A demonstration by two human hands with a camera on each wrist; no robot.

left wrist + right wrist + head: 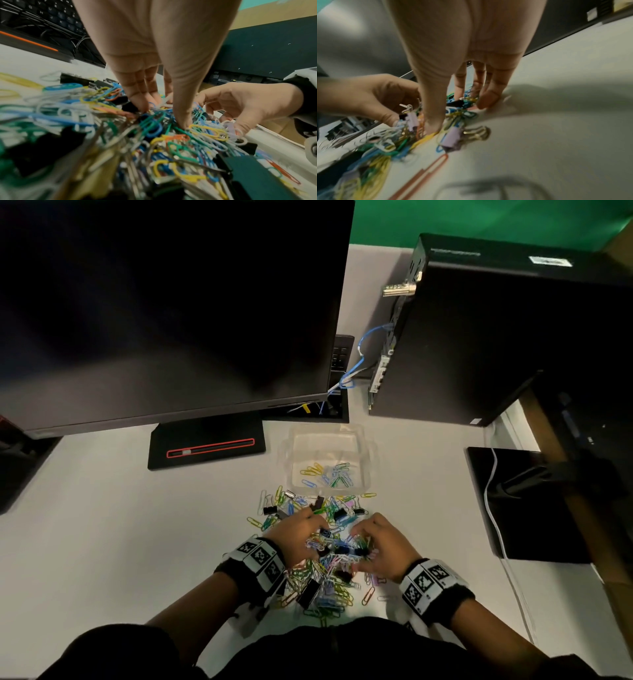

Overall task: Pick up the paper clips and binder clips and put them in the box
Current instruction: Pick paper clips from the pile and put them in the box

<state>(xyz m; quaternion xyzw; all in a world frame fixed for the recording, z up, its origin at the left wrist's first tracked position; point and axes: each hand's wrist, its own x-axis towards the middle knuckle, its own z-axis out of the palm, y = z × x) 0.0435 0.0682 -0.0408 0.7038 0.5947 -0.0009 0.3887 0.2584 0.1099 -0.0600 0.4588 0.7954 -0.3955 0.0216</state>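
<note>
A heap of coloured paper clips and black binder clips (329, 587) lies on the white table, just in front of a clear plastic box (294, 446). The box holds several paper clips (329, 472). My left hand (301, 537) and right hand (376, 539) are both sunk into the heap, facing each other. In the left wrist view my left hand (163, 116) closes thumb and fingers round a clump of clips (154, 142). My right hand (458, 116) claws round clips too, its fingertips (485, 102) on the table. A lilac binder clip (452, 139) lies by its thumb.
A big dark monitor (171, 302) on a black base (205, 445) stands behind and to the left of the box. A black computer tower (496, 337) is at the back right. A black pad with a white cable (520, 501) lies to the right. Bare table (102, 542) stretches left.
</note>
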